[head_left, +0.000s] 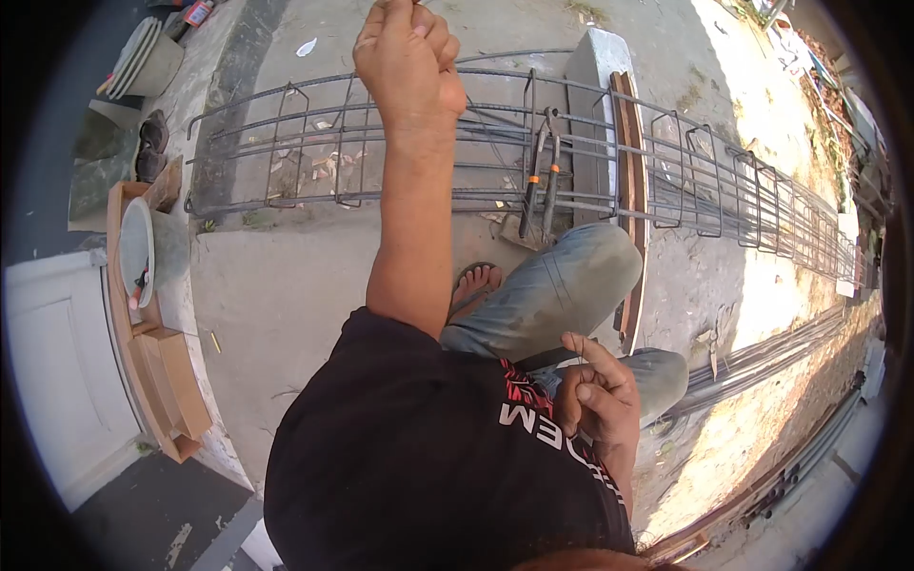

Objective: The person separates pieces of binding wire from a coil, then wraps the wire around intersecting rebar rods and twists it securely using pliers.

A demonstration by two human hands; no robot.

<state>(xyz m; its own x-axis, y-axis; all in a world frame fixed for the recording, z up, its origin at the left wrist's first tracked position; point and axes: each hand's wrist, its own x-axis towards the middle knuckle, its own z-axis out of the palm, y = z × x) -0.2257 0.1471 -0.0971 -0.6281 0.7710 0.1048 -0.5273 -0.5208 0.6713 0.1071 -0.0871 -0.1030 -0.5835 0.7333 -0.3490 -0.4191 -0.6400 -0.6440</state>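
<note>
My left hand [407, 48] is raised at the top edge, beyond the rebar cage [314, 135]. Its fingers are closed, and a small dark bit shows by them, too little to identify. Near my chest, my right hand [600, 390] has its index finger stretched out and the other fingers curled in with the thumb; what they hold, if anything, is hidden. Thin dark lines like wire cross the jeans [562, 285] near it. Pincers [541, 176] with orange bands on dark handles lean on the cage, tips up.
A grey block [586, 124] and a rusty steel bar [630, 190] cross under the cage. Loose rods [762, 357] lie at the right. At the left are a wooden box [171, 385], a pale round container [137, 249] and a white door panel [71, 366].
</note>
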